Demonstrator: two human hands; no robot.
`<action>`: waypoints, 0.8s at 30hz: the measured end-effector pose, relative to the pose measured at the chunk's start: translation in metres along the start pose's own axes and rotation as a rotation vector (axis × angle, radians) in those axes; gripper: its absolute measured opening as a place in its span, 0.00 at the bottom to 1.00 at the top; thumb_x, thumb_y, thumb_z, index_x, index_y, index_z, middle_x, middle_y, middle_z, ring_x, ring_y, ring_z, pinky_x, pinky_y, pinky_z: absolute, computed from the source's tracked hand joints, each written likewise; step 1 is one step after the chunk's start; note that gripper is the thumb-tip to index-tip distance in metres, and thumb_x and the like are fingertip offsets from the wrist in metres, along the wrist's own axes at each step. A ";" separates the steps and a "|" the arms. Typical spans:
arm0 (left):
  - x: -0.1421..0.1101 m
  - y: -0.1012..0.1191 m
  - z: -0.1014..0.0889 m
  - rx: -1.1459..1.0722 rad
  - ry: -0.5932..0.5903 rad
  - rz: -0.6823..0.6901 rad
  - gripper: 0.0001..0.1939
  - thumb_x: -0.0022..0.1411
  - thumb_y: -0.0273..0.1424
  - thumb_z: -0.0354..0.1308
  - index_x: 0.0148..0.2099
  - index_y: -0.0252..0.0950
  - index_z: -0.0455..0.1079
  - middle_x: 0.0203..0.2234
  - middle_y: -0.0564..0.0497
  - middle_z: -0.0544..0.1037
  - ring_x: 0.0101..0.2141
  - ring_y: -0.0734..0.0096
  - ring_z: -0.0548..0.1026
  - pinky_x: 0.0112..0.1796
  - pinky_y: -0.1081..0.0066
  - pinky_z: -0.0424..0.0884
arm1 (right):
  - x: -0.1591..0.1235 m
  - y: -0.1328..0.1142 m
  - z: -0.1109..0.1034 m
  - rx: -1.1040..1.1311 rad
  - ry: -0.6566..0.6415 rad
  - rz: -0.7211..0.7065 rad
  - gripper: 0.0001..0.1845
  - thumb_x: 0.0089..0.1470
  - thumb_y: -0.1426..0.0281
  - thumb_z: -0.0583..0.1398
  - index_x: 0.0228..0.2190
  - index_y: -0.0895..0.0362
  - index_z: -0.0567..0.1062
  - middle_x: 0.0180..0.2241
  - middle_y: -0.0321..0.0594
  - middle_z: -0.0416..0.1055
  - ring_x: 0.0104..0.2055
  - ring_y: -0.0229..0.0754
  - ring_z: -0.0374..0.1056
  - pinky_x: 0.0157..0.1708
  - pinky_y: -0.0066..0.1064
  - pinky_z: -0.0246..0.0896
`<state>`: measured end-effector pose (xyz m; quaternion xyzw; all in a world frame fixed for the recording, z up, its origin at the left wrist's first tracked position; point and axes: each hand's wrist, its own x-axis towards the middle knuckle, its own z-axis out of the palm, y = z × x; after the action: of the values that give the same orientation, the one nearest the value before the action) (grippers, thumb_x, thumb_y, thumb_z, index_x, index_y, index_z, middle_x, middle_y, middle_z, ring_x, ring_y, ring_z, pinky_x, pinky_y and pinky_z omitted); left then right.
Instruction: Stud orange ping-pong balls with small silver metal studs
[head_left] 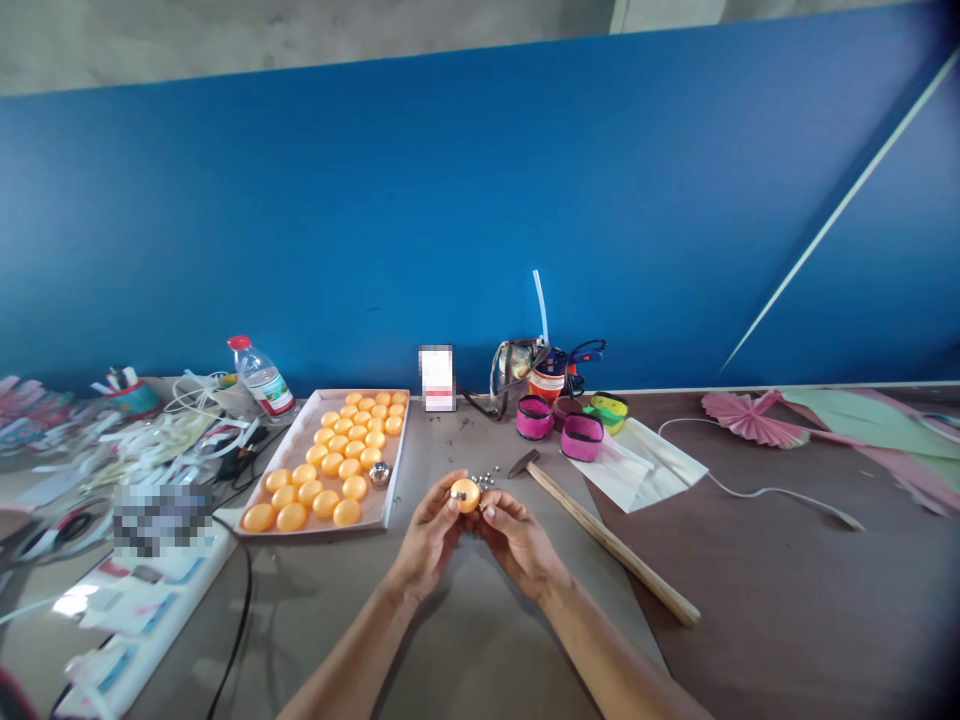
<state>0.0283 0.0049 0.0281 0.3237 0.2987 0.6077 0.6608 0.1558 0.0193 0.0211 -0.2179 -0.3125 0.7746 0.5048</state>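
Steadying one orange ball (470, 495), presumably for close work: left hand (429, 540) and right hand (523, 545) together, fingertips closed around it; small metal balls (486, 481) just beyond, handily near.

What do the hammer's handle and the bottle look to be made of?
The hammer handle looks like bare wood: pale tan, with darker streaks like grain and little shine. The bottle seems to be clear, glossy plastic, since its wall is see-through above the label; glass can't be fully ruled out.

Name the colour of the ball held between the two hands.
The ball is orange, with a dark spot on it; it shows best in the head view.
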 end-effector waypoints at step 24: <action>-0.001 -0.002 -0.008 0.147 0.033 0.000 0.21 0.53 0.32 0.61 0.50 0.40 0.69 0.38 0.49 0.75 0.38 0.69 0.70 0.40 0.71 0.64 | 0.002 0.001 -0.001 -0.022 0.023 -0.021 0.09 0.39 0.67 0.67 0.22 0.56 0.73 0.27 0.35 0.71 0.31 0.38 0.64 0.37 0.31 0.56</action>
<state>0.0235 0.0038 0.0213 0.3614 0.3532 0.5895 0.6302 0.1555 0.0212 0.0195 -0.2289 -0.3175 0.7632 0.5140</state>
